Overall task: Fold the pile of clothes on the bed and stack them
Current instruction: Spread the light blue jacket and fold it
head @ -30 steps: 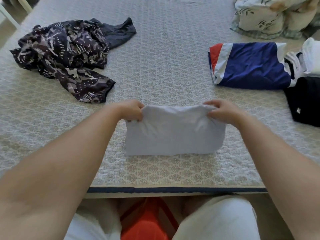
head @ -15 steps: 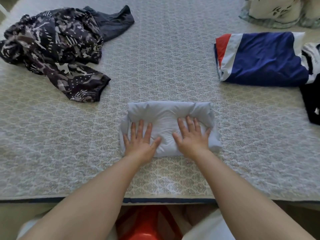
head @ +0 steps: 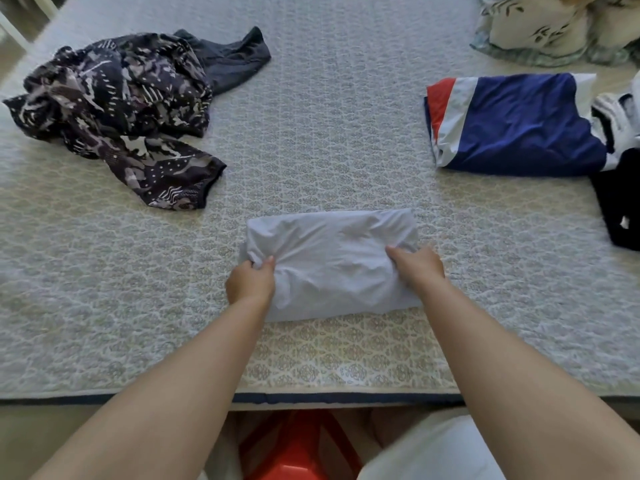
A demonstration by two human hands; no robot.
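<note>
A folded light grey garment (head: 332, 261) lies on the patterned bed cover (head: 329, 140) near the front edge. My left hand (head: 251, 280) grips its left side and my right hand (head: 417, 268) grips its right side, fingers curled into the cloth. A crumpled dark camouflage-print garment (head: 117, 109) lies at the far left with a dark grey piece (head: 232, 60) behind it. A folded blue, white and red garment (head: 512, 123) sits at the right, beside a black one (head: 620, 199) and a white-and-black one (head: 614, 119).
Floral pillows or bedding (head: 557, 26) are heaped at the far right corner. The bed's dark-trimmed front edge (head: 346, 398) runs just below my forearms. Something red (head: 298, 445) shows below it, by my legs.
My hands pressed flat on top of the grey garment half a second ago; now they have moved out to its two sides and curl into the cloth.
</note>
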